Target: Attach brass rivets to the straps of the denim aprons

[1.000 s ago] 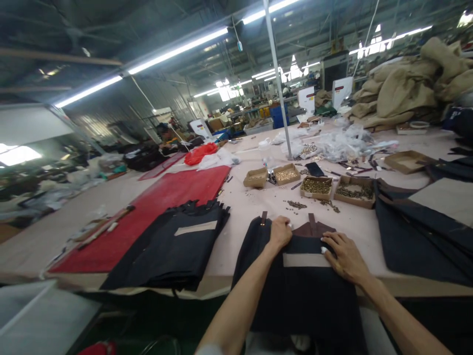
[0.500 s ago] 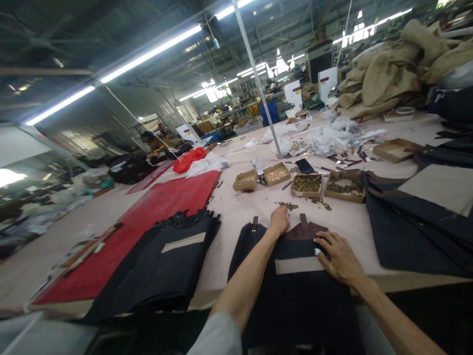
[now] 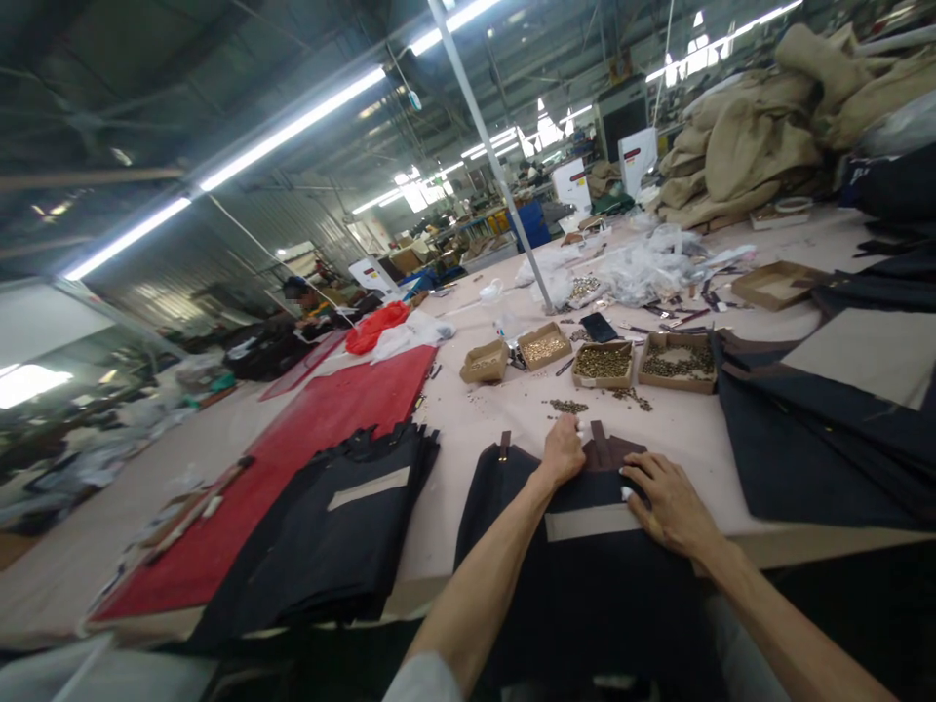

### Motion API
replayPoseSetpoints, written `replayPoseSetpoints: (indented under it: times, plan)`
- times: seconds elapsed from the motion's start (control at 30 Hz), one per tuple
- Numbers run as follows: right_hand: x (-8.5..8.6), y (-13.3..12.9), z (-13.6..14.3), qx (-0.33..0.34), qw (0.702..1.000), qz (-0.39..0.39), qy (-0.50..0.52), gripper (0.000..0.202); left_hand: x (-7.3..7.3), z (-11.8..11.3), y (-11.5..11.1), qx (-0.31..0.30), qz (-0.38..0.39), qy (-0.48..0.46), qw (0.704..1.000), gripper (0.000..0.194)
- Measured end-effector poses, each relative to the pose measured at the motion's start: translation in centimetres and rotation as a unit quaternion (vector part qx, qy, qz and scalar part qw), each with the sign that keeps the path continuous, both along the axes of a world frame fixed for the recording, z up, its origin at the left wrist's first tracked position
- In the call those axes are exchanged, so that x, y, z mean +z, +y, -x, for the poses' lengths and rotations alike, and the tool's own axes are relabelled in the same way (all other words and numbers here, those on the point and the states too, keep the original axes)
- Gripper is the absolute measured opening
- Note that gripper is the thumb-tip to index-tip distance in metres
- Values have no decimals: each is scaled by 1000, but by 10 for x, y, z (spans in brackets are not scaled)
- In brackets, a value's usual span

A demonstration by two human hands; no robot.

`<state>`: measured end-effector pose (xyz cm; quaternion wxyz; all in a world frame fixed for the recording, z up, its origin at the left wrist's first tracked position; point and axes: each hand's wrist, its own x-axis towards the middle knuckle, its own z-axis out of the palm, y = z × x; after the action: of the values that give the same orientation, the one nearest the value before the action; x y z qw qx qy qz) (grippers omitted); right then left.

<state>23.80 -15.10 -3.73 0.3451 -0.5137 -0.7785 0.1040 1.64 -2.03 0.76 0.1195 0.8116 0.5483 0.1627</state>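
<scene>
A dark cloth piece lies before me at the table edge, with a pale strip across it and brown trim with a tab at its top. My left hand is closed, fingers curled, at the trim's left side; anything in its fingertips is too small to make out. Resting on the cloth's upper right is my right hand, fingers stretched out, with white wraps on some fingertips. Just beyond the left hand, small metal pieces lie loose on the table.
Several cardboard boxes of small metal parts stand behind the cloth. Stacked dark pieces lie left on a red sheet; more dark cloth is at right. A slanted pole rises mid-table. Another person is far left.
My left hand has drawn back a little from the loose metal pieces toward the brown trim. The right hand keeps its place on the cloth. The view has shifted slightly.
</scene>
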Motion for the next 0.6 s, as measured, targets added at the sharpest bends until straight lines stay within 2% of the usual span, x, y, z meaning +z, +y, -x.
replayPoseSetpoints:
  times: [0.13, 0.27, 0.4, 0.5, 0.6]
  plan:
    - [1, 0, -1, 1, 1000, 1, -3, 39, -10, -15, -19, -44, 53, -52, 996, 29]
    - [1, 1, -1, -5, 1000, -7, -3, 38, -15, -23, -21, -39, 58, -47, 996, 31]
    - [1, 0, -2, -9, 1000, -8, -9, 38, -14, -28, -12, 9, 84, -61, 995, 24]
    - [1, -2, -7, -9, 1000, 5, -18, 37, -10, -36, 0, 72, 152, -72, 983, 13]
    - [-1, -4, -12, -4, 1000, 17, -24, 37, -8, -42, 16, 111, 209, -62, 969, 15]
